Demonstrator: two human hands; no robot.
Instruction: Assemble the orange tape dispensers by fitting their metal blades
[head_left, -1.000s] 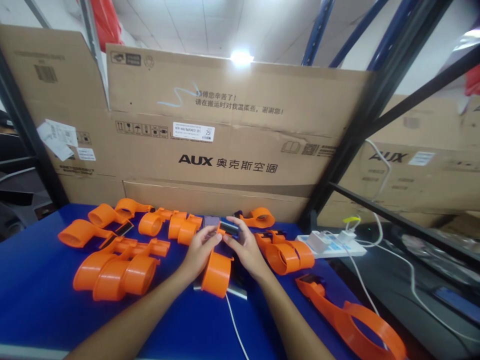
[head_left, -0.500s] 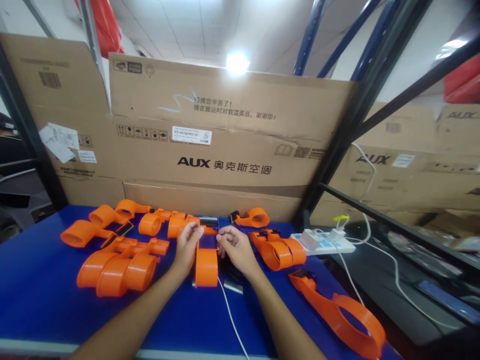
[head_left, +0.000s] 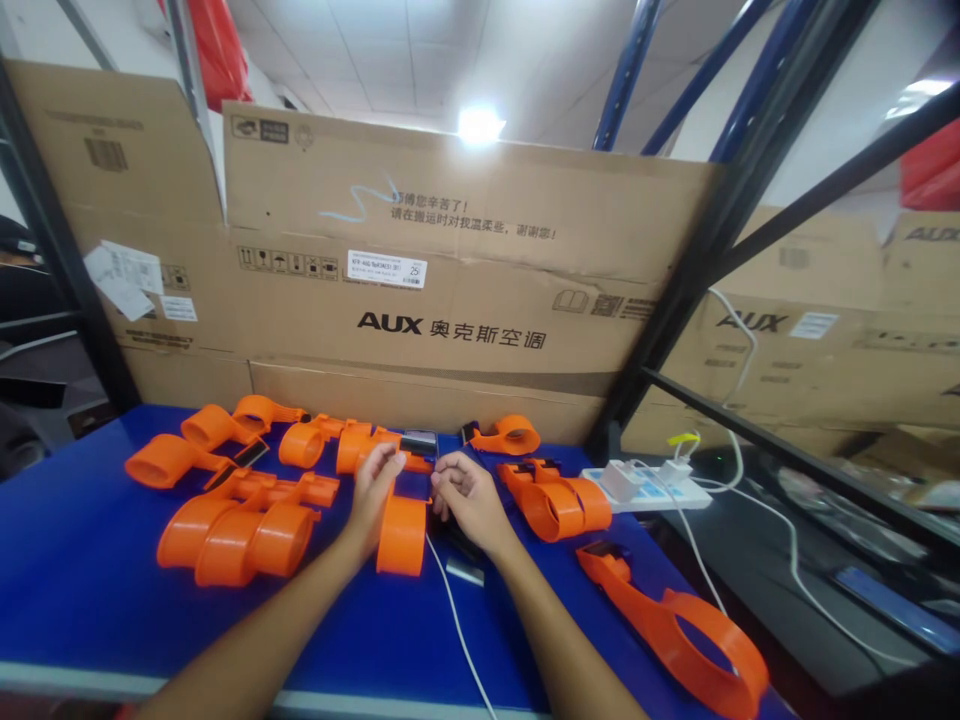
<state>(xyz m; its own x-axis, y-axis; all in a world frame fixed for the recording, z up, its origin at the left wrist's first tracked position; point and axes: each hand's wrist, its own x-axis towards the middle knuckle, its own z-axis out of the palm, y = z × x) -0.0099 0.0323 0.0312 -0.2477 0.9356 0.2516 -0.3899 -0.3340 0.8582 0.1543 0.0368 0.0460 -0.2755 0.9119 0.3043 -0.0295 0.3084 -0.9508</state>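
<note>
An orange tape dispenser (head_left: 403, 537) with a wide ring hangs toward me over the blue table. My left hand (head_left: 374, 492) has its fingers closed on the dispenser's upper left part. Close by on the right, my right hand (head_left: 466, 497) is pinched at the dispenser's other side; whatever lies between its fingertips is too small or hidden to name. Below the right hand a dark piece with a shiny metal strip (head_left: 465, 572) lies on the table, partly covered. Just beyond the hands is another orange dispenser (head_left: 354, 449).
Several orange dispensers (head_left: 225, 540) lie at the left, others (head_left: 559, 505) at the right, and a large one (head_left: 675, 630) at the front right. A white power strip (head_left: 660, 487) sits at the right edge. White cable (head_left: 459, 630) crosses the blue table (head_left: 90, 570). Cardboard (head_left: 450, 270) stands behind.
The dispenser in my left hand has shifted slightly left and turned a little. My right hand stays pinched beside it, almost unmoved. The view has moved slightly.
</note>
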